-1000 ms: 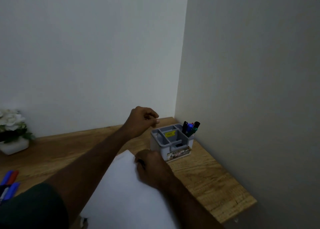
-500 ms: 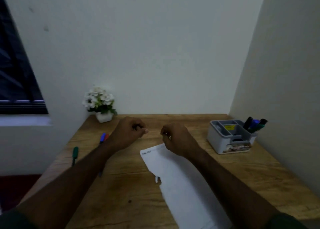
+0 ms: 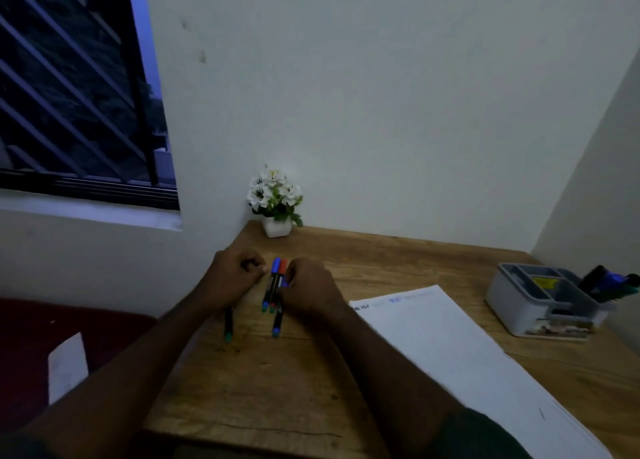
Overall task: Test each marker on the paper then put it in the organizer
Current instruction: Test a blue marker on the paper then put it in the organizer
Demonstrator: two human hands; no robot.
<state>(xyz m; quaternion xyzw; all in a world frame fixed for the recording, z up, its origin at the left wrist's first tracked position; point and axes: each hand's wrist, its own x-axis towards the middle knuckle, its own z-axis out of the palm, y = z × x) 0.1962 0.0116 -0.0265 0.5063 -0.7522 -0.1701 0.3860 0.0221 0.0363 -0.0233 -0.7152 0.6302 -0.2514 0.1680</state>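
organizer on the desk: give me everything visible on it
The organizer is a grey, plastic-looking box with several open-top compartments, upright at the desk's far right near the side wall. A yellow label sits in a middle compartment, and a printed strip runs along its front base. Several markers stand tilted in its rightmost compartment. Neither hand touches it; the paper lies beside it, apart.

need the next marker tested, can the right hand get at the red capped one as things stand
Probably yes. The right hand sits right beside the red-capped marker, which lies on the desk next to a blue-capped marker. Nothing covers it; the left hand is on the other side.
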